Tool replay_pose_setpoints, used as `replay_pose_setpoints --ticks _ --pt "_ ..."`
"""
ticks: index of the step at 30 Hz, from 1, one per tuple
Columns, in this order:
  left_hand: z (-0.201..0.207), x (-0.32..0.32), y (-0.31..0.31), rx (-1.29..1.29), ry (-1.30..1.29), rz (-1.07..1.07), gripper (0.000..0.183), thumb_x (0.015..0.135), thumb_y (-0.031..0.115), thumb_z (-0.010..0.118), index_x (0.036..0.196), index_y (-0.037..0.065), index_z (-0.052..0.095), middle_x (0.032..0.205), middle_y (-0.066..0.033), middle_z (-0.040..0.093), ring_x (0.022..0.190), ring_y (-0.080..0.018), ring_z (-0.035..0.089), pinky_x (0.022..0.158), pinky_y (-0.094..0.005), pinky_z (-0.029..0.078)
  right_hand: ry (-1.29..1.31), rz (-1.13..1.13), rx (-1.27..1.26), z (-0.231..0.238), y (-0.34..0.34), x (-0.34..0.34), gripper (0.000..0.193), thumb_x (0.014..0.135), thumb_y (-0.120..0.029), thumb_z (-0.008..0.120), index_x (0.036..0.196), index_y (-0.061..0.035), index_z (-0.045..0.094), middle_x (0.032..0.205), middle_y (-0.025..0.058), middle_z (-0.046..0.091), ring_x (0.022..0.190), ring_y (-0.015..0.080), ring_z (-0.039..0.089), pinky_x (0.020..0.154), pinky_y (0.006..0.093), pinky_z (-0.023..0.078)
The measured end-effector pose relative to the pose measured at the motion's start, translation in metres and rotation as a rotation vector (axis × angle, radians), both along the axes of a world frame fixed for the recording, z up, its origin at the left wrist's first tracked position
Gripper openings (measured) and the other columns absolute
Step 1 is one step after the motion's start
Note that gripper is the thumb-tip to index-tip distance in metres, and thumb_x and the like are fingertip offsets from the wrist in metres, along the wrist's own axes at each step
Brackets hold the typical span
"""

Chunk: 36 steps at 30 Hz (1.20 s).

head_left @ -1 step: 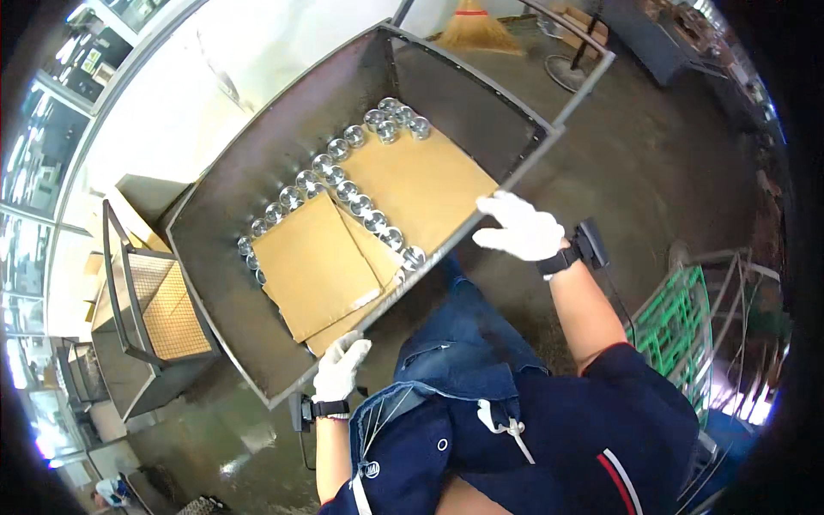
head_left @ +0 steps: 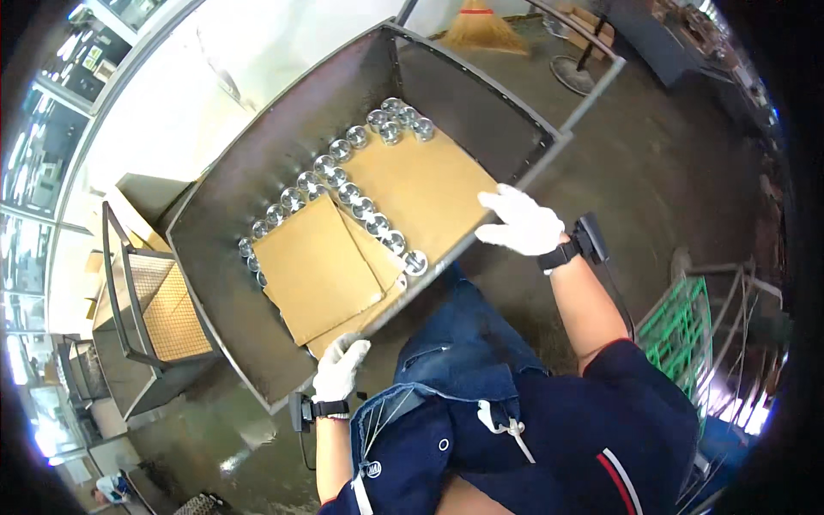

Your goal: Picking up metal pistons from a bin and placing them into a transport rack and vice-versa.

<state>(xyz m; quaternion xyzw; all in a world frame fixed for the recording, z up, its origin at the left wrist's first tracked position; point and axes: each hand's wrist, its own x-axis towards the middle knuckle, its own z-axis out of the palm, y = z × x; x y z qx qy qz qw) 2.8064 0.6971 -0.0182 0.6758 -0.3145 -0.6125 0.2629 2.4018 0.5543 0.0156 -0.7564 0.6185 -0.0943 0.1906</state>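
Observation:
A dark metal cart [head_left: 283, 99] with deep walls stands in front of me. My left hand [head_left: 341, 367], in a white glove, has its fingers bent over the near rim, beside the cardboard. Farther right along the same rim, my gloved right hand [head_left: 524, 225] grips the edge, its thumb apart from the fingers. Inside lie two stacked cardboard sheets [head_left: 318, 266], and another sheet [head_left: 421, 180] covers the right part of the bottom. Shiny round metal parts [head_left: 341, 150] form rows along the far wall and between the sheets, with a cluster in the far corner.
A frame with wire mesh [head_left: 176, 309] stands left of the cart. Tubular handle bars [head_left: 592, 94] extend from the cart's right end. A straw broom [head_left: 481, 33] and a round stand base [head_left: 573, 75] are beyond it. A green rack [head_left: 674, 322] stands at my right.
The view has shifted slightly, with the cart's far right end a little farther right and lower. Both hands keep their places on the rim.

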Motion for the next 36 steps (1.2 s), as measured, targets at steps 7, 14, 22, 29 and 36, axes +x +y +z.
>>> replay_pose_setpoints --ticks 7,14,22,29,36 --pt "-0.021 -0.043 -0.174 0.237 -0.541 -0.437 0.076 0.084 0.048 0.068 0.141 0.001 0.052 0.124 -0.0189 0.067 0.105 -0.0248 0.067 0.089 -0.0350 0.053 0.401 0.068 0.171 -0.098 -0.225 -0.005 0.059 0.077 -0.044 0.072 0.127 -0.0143 0.062 0.140 0.0225 0.048 0.129 0.0406 0.044 0.103 0.0529 0.039" --pt "-0.086 -0.045 -0.319 0.331 -0.720 -0.659 0.070 0.090 0.051 0.058 0.143 0.006 0.052 0.138 -0.0204 0.059 0.127 -0.0338 0.058 0.107 -0.0415 0.045 0.763 0.140 0.494 -0.299 -0.382 -0.026 0.048 0.094 -0.035 0.048 0.138 -0.0195 0.053 0.149 0.0140 0.045 0.142 0.0303 0.035 0.111 0.0455 0.032" --pt "-0.219 0.030 -0.352 0.643 -0.710 -0.526 0.083 0.084 0.053 0.067 0.144 -0.002 0.048 0.143 -0.0238 0.054 0.133 -0.0349 0.053 0.111 -0.0397 0.042 0.710 0.387 0.072 -0.399 -0.516 -0.007 0.041 0.089 -0.026 0.060 0.130 -0.0222 0.064 0.136 0.0098 0.051 0.132 0.0297 0.039 0.110 0.0496 0.030" --pt "-0.310 0.005 -0.511 0.350 -0.902 -0.735 0.084 0.081 0.059 0.066 0.145 0.006 0.049 0.142 -0.0258 0.053 0.134 -0.0387 0.049 0.111 -0.0451 0.040 0.656 0.551 0.073 -0.492 -0.565 0.004 0.033 0.089 -0.021 0.059 0.120 -0.0182 0.068 0.148 0.0136 0.047 0.143 0.0320 0.036 0.116 0.0500 0.028" --pt "-0.389 -0.106 -0.667 -0.018 -0.913 -0.858 0.092 0.081 0.068 0.063 0.152 0.013 0.043 0.152 -0.0252 0.042 0.144 -0.0438 0.032 0.120 -0.0505 0.026 0.280 -0.001 0.301 -0.579 -0.595 0.004 0.025 0.091 -0.016 0.057 0.114 -0.0141 0.069 0.133 0.0084 0.060 0.119 0.0271 0.059 0.099 0.0432 0.050"
